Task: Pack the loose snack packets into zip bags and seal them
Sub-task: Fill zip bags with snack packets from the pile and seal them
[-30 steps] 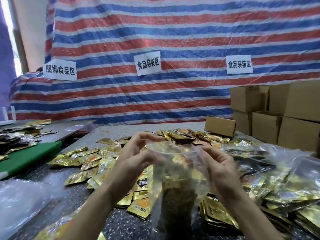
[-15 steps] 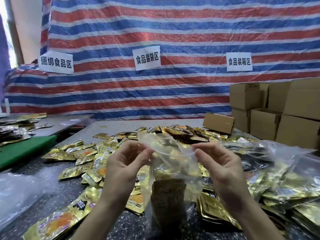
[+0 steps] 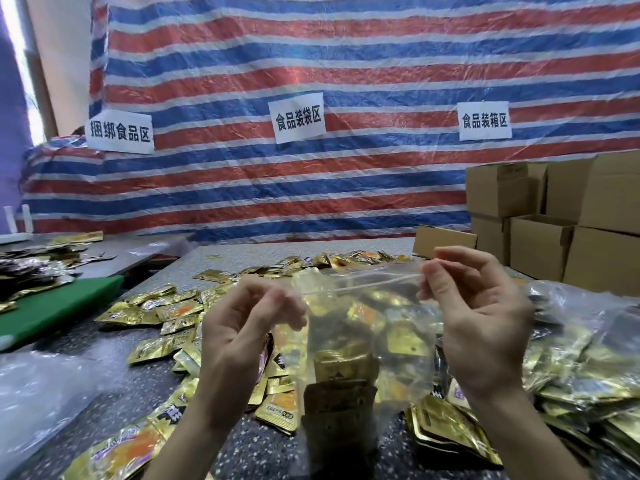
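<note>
While our left hand (image 3: 242, 323) and right hand (image 3: 478, 317) curl and pinch the two top corners of the clear, floppy zip bag (image 3: 363, 306), it hangs between them with shiny gold snack packets (image 3: 341, 362) inside. More crinkly loose packets (image 3: 152, 311) lie on the speckled worktop (image 3: 239, 445) under both hands.

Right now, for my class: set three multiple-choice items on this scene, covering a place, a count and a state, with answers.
1. The cardboard boxes stand: A. far right B. far left C. centre
2. The white signs on the striped tarp number: A. two B. three C. five
3. The zip bag is: A. lying flat B. empty C. held up by its top

Answers: A, they are stacked at the right edge; B, three hang in a row; C, the left hand and right hand pinch its top.
</note>
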A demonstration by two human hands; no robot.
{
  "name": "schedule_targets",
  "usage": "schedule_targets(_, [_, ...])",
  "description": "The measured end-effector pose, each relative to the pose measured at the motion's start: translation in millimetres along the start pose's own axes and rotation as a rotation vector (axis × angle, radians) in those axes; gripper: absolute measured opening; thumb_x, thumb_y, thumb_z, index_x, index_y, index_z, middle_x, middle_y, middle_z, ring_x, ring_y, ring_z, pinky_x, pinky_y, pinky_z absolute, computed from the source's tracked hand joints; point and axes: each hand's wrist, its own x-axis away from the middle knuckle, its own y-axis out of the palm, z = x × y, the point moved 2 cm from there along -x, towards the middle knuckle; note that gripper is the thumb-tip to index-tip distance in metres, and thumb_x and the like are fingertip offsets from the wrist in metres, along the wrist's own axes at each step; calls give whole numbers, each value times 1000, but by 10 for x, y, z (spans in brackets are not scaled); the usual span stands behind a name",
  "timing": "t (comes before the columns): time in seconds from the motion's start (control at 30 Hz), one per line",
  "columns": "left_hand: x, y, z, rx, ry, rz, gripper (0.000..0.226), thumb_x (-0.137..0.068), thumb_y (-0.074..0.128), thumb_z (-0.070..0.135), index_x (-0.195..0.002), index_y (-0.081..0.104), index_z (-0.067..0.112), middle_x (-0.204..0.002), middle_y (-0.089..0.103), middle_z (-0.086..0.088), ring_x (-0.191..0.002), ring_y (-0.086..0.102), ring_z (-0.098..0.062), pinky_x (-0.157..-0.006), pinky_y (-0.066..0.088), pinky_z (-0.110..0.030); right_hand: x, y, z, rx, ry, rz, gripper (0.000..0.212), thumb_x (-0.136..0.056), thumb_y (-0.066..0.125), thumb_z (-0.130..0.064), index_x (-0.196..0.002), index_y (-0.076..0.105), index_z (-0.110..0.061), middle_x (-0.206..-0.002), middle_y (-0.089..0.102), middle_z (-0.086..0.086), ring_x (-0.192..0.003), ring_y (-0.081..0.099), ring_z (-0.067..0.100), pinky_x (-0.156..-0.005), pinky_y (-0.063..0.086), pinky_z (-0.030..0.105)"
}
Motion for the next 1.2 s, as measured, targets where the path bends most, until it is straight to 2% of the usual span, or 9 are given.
schedule_targets(0.17, [30, 5, 18, -127, 88, 77, 18, -91, 61, 25, -82, 68, 13, -77, 70, -4, -67, 65, -20, -66, 56, -26, -5, -28, -19, -12, 58, -7, 14, -90, 65, -20, -103, 65, -26, -89, 72, 0, -83, 70, 18, -73, 57, 18])
schedule_targets(0.3, [39, 1, 22, -198, 132, 84, 14, -91, 56, 14, -82, 64, 5, -76, 68, -1, -70, 63, -14, -68, 53, -20, -51, 18, -209, 236, -86, -79, 19, -94, 67, -26, -110, 60, -34, -110, 66, -13, -108, 62, 6, -93, 48, 18])
schedule_targets(0.4, [54, -10, 15, -224, 155, 84, 13, -91, 56, 9, -80, 63, 7, -74, 66, -2, -70, 62, -15, -67, 52, -22, -87, 238, -507, 476, -291, -376, 41, -84, 65, -44, -122, 58, -32, -121, 57, -19, -121, 48, -4, -104, 35, 14])
schedule_targets(0.5, [49, -14, 24, -238, 186, 60, 13, -94, 60, 13, -82, 64, 8, -75, 65, 0, -70, 62, -16, -67, 51, -23, -141, 594, -725, 687, -325, -792, 55, -81, 60, -59, -129, 59, -32, -127, 54, -20, -125, 43, -2, -108, 35, 24])
schedule_targets(0.57, [50, -28, 33, -234, 206, 49, 13, -94, 62, 20, -85, 66, 12, -77, 65, 1, -73, 63, -16, -68, 52, -25, -199, 787, -777, 771, -257, -1006, 45, -86, 64, -56, -124, 64, -33, -124, 60, -20, -119, 48, -3, -105, 41, 26])
schedule_targets(0.63, [47, -43, 49, -228, 207, 50, 14, -93, 62, 30, -87, 68, 19, -78, 67, 0, -73, 64, -19, -67, 55, -33, -252, 897, -788, 766, -189, -1110, 22, -90, 70, -40, -109, 74, -28, -107, 70, -17, -100, 60, -5, -91, 51, 22])
schedule_targets(0.77, [53, -54, 69, -238, 198, 66, 17, -91, 62, 30, -88, 71, 16, -78, 69, 3, -71, 65, -15, -65, 54, -27, -283, 970, -776, 721, -133, -1113, 4, -90, 73, -23, -89, 77, -24, -79, 71, -12, -74, 63, -4, -65, 47, 13])
schedule_targets(1.0, [69, -63, 76, -258, 167, 90, 5, -90, 64, 18, -94, 65, 20, -83, 68, 5, -77, 66, -16, -71, 55, -29, -240, 1038, -732, 790, -160, -1096, 8, -90, 68, -29, -83, 69, -27, -78, 68, -12, -77, 63, 6, -72, 56, 36])
schedule_targets(1.2, [81, -25, 98, -351, 235, 80, 5, -93, 59, 11, -89, 60, 14, -78, 62, 7, -73, 61, -13, -66, 49, -23, -225, 1030, -705, 858, -153, -1117, 10, -90, 68, -37, -82, 67, -31, -74, 63, -16, -73, 57, 0, -59, 41, 22])
